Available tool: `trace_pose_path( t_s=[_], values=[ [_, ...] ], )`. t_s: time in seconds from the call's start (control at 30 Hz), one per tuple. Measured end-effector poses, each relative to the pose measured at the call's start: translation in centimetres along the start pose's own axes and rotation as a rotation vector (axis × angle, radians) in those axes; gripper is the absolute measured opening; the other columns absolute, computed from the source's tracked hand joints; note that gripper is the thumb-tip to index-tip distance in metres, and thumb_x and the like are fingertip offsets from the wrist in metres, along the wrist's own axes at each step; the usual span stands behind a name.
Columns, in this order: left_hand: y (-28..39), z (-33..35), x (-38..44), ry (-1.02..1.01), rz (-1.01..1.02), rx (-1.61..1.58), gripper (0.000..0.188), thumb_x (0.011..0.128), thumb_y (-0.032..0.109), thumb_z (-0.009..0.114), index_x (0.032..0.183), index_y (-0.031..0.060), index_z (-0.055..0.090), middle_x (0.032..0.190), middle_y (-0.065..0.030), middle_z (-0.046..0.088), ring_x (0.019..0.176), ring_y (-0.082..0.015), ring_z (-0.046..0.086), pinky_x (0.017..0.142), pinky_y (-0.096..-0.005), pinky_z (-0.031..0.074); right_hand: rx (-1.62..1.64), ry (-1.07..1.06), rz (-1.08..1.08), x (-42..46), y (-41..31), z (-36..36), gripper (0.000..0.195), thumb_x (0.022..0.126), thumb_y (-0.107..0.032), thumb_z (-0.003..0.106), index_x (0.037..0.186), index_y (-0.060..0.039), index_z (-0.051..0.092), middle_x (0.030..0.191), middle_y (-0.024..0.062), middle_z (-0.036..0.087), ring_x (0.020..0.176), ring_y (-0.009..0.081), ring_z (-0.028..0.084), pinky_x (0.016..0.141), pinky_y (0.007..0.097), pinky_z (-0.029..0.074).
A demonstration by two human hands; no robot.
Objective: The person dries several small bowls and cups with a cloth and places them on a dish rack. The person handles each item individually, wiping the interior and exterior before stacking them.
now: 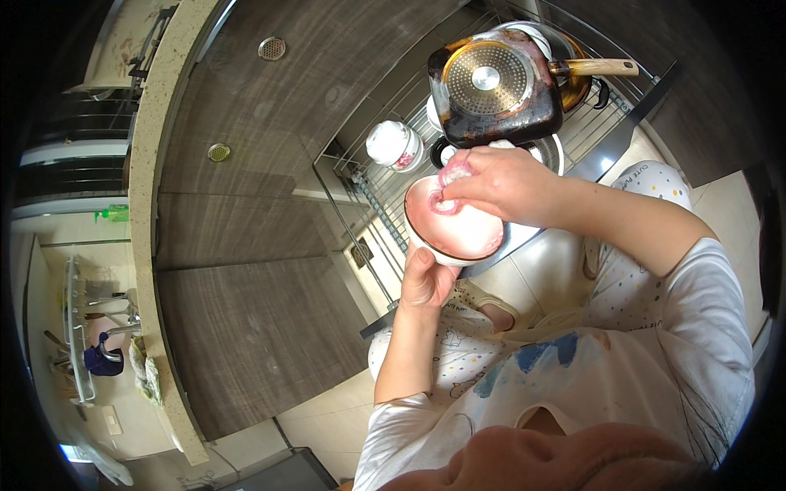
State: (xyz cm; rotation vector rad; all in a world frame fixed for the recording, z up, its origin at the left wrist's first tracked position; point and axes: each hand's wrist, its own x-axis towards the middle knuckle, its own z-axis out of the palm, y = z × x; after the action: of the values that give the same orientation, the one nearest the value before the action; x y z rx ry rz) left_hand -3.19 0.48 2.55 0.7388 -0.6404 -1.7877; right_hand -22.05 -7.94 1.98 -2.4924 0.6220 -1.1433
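My left hand grips a bowl from below, thumb on its outer side. The bowl is pale pink inside with a dark rim, and it tilts towards my right hand. In my right hand is a pink and white cloth, pressed against the bowl's inner wall near the rim. Below and beyond the hands, a wire pull-out drawer basket stands extended. White floral bowls sit in it, stacked on their side. A square pan with a scorched base lies upside down there, its wooden handle pointing right.
Behind the square pan is another pan or pot with a dark handle. Dark wood-grain cabinet fronts border the drawer on the left. Above them runs a stone countertop edge with a green pump bottle, a faucet and a draped cloth.
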Motion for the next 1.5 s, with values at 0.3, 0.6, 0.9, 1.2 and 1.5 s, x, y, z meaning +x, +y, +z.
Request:
trace_pose_path(
  t_s=[0.3,0.6,0.9,1.2,1.5],
  values=[
    [0.7,0.2,0.5,0.013,0.097,0.303,0.116,0.054,0.04,0.085,0.143,0.005,0.019,0.139,-0.0136,0.033,0.13,-0.0275,0.035,0.109,-0.0399,0.028,0.697,-0.118,0.272,0.3,-0.6,-1.2,0.011,0.08,-0.008,0.062,0.089,-0.0051,0.066,0.086,0.0125,0.065,0.084,0.0297,0.061,0.075,0.0355,0.048],
    [0.3,0.8,0.3,-0.005,0.081,0.373,0.119,0.05,0.039,0.086,0.143,0.0073,0.018,0.137,-0.0133,0.034,0.129,-0.0275,0.036,0.108,-0.0387,0.031,0.759,-0.393,0.203,0.3,-1.6,-0.4,0.016,0.078,-0.011,0.063,0.092,-0.003,0.065,0.086,0.0099,0.067,0.075,0.0206,0.063,0.068,0.0323,0.048],
    [0.9,-1.0,0.1,-0.026,0.03,-0.01,0.101,0.06,0.031,0.084,0.139,0.0028,0.027,0.134,-0.0142,0.042,0.123,-0.0296,0.044,0.101,-0.0499,0.04,1.045,-0.011,0.809,1.3,3.1,-2.8,0.024,0.084,-0.028,0.065,0.087,-0.0043,0.065,0.076,0.0001,0.064,0.067,0.0063,0.058,0.061,0.0218,0.048],
    [0.1,0.5,-0.1,0.011,0.018,0.222,0.115,0.054,0.034,0.086,0.142,0.0041,0.018,0.138,-0.0137,0.034,0.129,-0.027,0.036,0.107,-0.0394,0.033,0.323,-0.086,0.536,-0.5,1.0,1.2,0.04,0.067,-0.022,0.07,0.099,-0.0031,0.056,0.087,0.0148,0.06,0.082,0.0289,0.059,0.073,0.0355,0.047],
    [0.0,0.7,-0.2,0.016,0.005,0.301,0.117,0.053,0.039,0.084,0.142,0.005,0.018,0.139,-0.0135,0.032,0.131,-0.0267,0.033,0.108,-0.0391,0.029,0.322,0.018,0.455,-0.2,0.4,1.9,0.034,0.07,-0.028,0.064,0.093,-0.0021,0.062,0.082,0.0186,0.063,0.081,0.0351,0.06,0.07,0.0418,0.047]
  ],
)
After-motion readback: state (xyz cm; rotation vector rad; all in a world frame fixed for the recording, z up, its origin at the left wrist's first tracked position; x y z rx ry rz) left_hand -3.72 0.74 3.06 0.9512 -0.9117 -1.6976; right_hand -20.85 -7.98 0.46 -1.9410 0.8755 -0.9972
